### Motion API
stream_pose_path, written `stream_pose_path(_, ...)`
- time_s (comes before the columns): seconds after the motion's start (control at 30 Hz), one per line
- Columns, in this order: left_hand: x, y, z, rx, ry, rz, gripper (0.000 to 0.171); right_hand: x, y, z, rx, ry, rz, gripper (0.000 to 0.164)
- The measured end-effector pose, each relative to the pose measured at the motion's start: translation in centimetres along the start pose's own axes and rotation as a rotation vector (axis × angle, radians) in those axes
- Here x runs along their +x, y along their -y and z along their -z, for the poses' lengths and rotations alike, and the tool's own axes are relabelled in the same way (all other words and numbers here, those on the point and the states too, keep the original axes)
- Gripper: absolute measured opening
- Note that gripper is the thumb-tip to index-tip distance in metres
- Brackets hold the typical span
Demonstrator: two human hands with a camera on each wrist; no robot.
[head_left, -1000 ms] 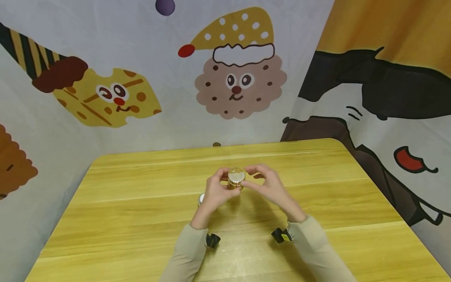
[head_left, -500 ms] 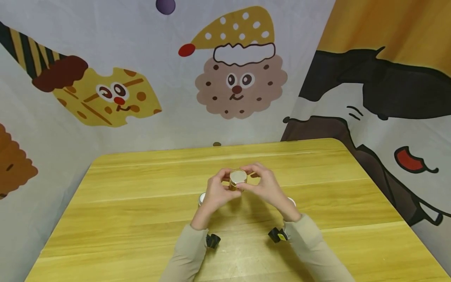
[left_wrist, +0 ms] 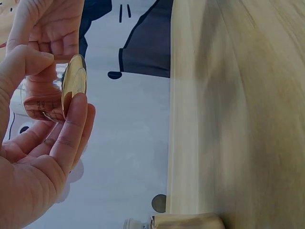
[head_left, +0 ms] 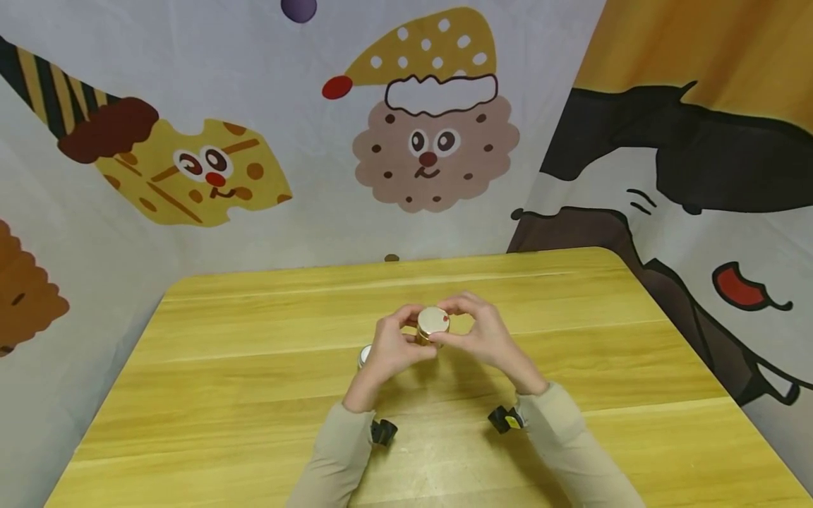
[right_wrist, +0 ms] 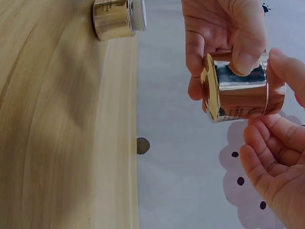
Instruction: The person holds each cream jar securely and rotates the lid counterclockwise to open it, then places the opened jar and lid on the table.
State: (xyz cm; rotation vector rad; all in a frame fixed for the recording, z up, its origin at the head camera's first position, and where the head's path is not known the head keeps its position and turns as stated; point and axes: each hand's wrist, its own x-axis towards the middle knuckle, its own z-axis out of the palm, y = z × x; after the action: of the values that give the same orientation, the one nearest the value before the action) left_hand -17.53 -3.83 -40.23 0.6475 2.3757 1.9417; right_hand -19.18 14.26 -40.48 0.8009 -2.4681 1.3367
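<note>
A shiny gold cosmetic jar is held above the middle of the table, its flat lid facing up. My left hand grips the jar's body, with the thumb on one side and fingers on the other. In the right wrist view a seam separates the body from the lid. The thumb and fingers of my right hand pinch around that lid. Small dark print shows on the jar's side. The left wrist view shows the jar's gold base edge-on.
A second gold jar with a pale top stands on the wooden table; in the head view my left wrist mostly hides it. Behind the table hangs a cartoon-printed cloth. Both wrists wear small black cameras.
The held jar has shifted slightly right. My right fingers, looser around the lid a second ago, now close on it. A white round top seen beside my right wrist half a second ago is hidden.
</note>
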Motion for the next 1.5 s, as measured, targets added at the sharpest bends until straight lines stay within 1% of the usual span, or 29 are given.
stream_pose_path(0.07, -0.1, -0.7, 0.2, -0.007, 0.013, -0.012, 0.045, 0.1, -0.1, 0.2, 0.002, 0.012, 0.021, 0.039)
stream_pose_path(0.2, -0.1, -0.8, 0.4, -0.018, 0.039, -0.019, 0.045, 0.1, -0.4, 0.4, 0.02, 0.042, 0.055, 0.038)
stream_pose_path(0.3, -0.1, -0.8, 0.4, -0.023, 0.044, -0.011, 0.045, 0.1, -0.7, 0.4, 0.028, 0.073, 0.058, 0.039)
stream_pose_path(0.4, -0.2, -0.8, 0.3, -0.013, 0.032, -0.005, 0.045, -0.1, -0.6, 0.3, 0.028, 0.087, 0.041, 0.043)
stream_pose_path(0.43, -0.2, -0.9, 0.3, -0.005, 0.029, -0.004, 0.045, -0.1, 0.0, 0.4, 0.025, 0.088, 0.021, 0.046)
stream_pose_path(0.53, 0.1, 0.5, 0.0, 0.004, 0.005, -0.005, 0.047, -0.1, 0.1, 0.2, 0.014, 0.059, -0.012, 0.05)
stream_pose_path(0.63, 0.2, 0.8, -0.1, -0.005, -0.002, -0.009, 0.048, -0.1, 0.1, -0.1, 0.0, 0.032, -0.044, 0.049)
stream_pose_path(0.67, 0.2, 0.9, -0.1, -0.009, -0.002, -0.007, 0.048, -0.1, -0.4, -0.3, -0.002, 0.023, -0.042, 0.048)
stream_pose_path(0.77, -0.1, -0.6, 0.2, -0.009, 0.013, 0.0, 0.045, -0.1, -0.5, -0.4, 0.007, 0.018, -0.054, 0.045)
stream_pose_path(0.8, -0.1, -0.7, 0.2, -0.007, 0.016, 0.003, 0.045, -0.1, -0.5, -0.4, 0.013, 0.02, -0.054, 0.044)
stream_pose_path(0.93, -0.2, -0.8, 0.3, -0.012, 0.023, 0.009, 0.044, -0.1, -0.5, -0.3, 0.028, 0.048, -0.045, 0.044)
stream_pose_path(1.03, -0.2, -0.7, 0.3, -0.014, 0.026, 0.005, 0.045, -0.1, -0.5, 0.0, 0.021, 0.08, -0.042, 0.047)
stream_pose_path(1.1, -0.2, -0.7, 0.3, 0.002, 0.025, 0.004, 0.046, -0.1, -0.5, 0.2, 0.018, 0.092, -0.036, 0.05)
stream_pose_path(1.2, -0.2, -0.8, 0.3, 0.023, 0.024, 0.004, 0.046, -0.2, -0.6, 0.2, 0.017, 0.085, -0.032, 0.053)
stream_pose_path(1.27, -0.2, -0.8, 0.3, 0.029, 0.024, 0.008, 0.046, -0.2, -0.6, 0.1, 0.014, 0.072, -0.036, 0.052)
stream_pose_path(1.4, -0.1, -0.8, 0.3, 0.015, 0.026, 0.018, 0.045, -0.1, -0.6, -0.1, 0.014, 0.055, -0.045, 0.047)
stream_pose_path(1.5, -0.1, -0.8, 0.3, 0.004, 0.024, 0.02, 0.044, -0.1, -0.6, -0.1, 0.025, 0.062, -0.028, 0.048)
